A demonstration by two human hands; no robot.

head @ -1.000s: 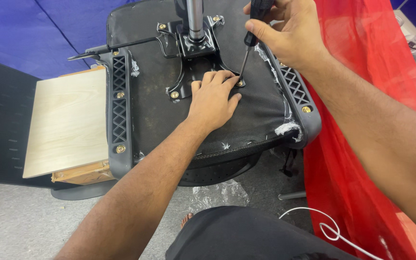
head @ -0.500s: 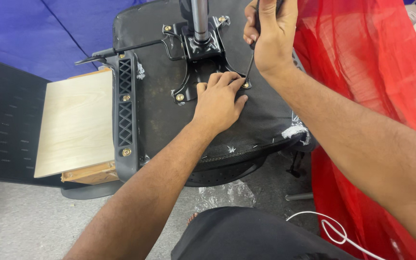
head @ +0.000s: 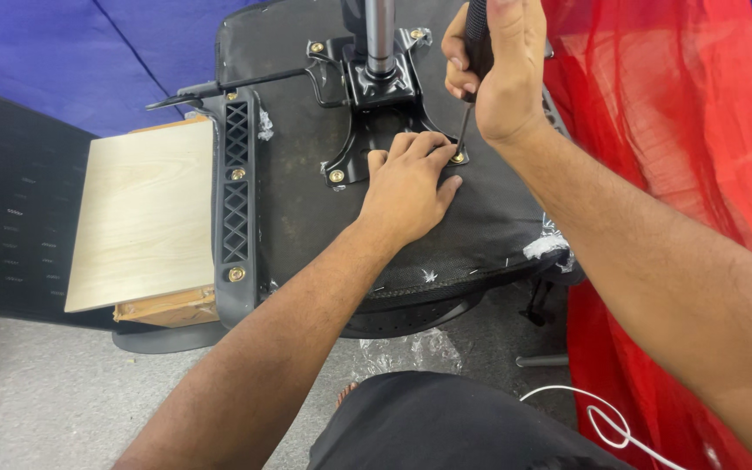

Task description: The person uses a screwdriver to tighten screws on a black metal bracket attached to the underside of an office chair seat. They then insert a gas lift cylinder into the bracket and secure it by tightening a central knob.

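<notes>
An upturned office chair seat (head: 306, 209) lies with its black underside up. A black metal mounting plate (head: 376, 113) with a steel post (head: 380, 35) is fixed on it by brass screws. My left hand (head: 406, 187) rests flat on the seat, fingertips beside the plate's right front screw (head: 457, 157). My right hand (head: 493, 74) grips a black-handled screwdriver (head: 466, 122), held nearly upright with its tip on that screw.
A black armrest bracket (head: 237, 200) with brass screws runs along the seat's left edge. A light wooden board (head: 145, 213) lies left of it. Red sheer fabric (head: 698, 174) hangs at the right, blue cloth (head: 89, 61) behind. A white cable (head: 602, 422) lies on the floor.
The view has shifted so the seat sits further right and lower in frame. My right hand has brought the screwdriver more upright over the screw; my left hand has stayed beside it.
</notes>
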